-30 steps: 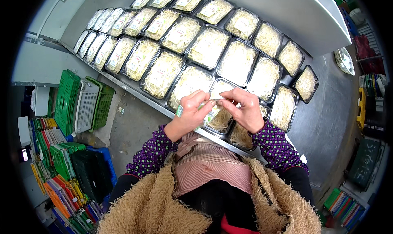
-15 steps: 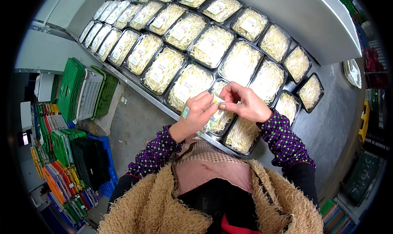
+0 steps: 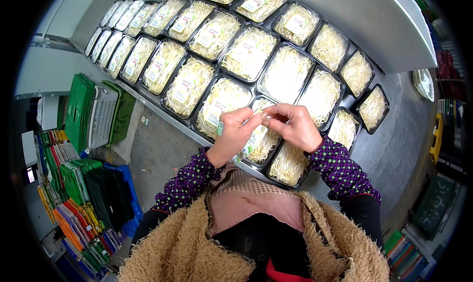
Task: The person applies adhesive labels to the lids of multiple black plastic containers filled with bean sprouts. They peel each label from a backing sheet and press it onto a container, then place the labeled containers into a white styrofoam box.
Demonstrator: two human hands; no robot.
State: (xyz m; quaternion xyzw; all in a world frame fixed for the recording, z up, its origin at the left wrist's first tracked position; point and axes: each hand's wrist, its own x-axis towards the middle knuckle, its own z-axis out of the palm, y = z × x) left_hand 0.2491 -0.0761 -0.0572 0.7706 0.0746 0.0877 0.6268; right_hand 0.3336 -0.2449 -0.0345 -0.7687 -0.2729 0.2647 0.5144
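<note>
Both hands, left (image 3: 235,134) and right (image 3: 295,127), pinch a label strip (image 3: 253,140) over the sprout trays (image 3: 246,50). You could tear it or stick it crooked if your fingers pull unevenly.

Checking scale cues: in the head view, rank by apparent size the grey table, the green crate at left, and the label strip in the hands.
1. grey table
2. green crate
3. label strip, held by left hand and right hand; nearest the camera, yet smallest.
</note>
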